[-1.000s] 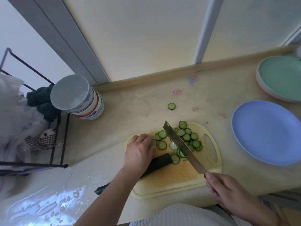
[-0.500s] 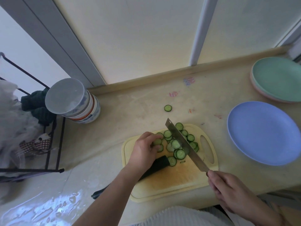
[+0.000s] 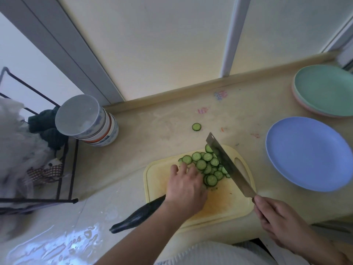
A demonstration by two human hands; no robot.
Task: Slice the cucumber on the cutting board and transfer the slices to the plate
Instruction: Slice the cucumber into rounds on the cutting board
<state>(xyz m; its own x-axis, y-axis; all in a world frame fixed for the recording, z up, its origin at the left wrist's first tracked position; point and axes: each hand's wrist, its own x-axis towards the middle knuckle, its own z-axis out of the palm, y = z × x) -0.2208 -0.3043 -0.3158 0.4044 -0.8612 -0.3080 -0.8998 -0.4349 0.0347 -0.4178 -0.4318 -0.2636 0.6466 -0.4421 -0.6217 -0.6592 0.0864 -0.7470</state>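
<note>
A yellow cutting board (image 3: 225, 205) lies at the counter's front edge. Several cucumber slices (image 3: 207, 165) are heaped on its far half. My left hand (image 3: 186, 185) lies flat over the board with its fingers against the left side of the heap. The uncut dark cucumber (image 3: 139, 214) pokes out from under that wrist, over the board's left edge. My right hand (image 3: 277, 220) grips the handle of a cleaver (image 3: 227, 164), whose blade stands against the right side of the heap. One stray slice (image 3: 196, 127) lies on the counter beyond the board. The blue plate (image 3: 309, 153) sits to the right.
A green plate on a pink one (image 3: 324, 90) is stacked at the back right. A lidded round container (image 3: 89, 121) stands at the back left, beside a black wire rack (image 3: 63, 169) with cloths. The counter's front left is wet.
My left hand let go of the cucumber, opened and slid to the slices. The cleaver shifted right across the heap. The slices are now bunched closer between hand and blade.
</note>
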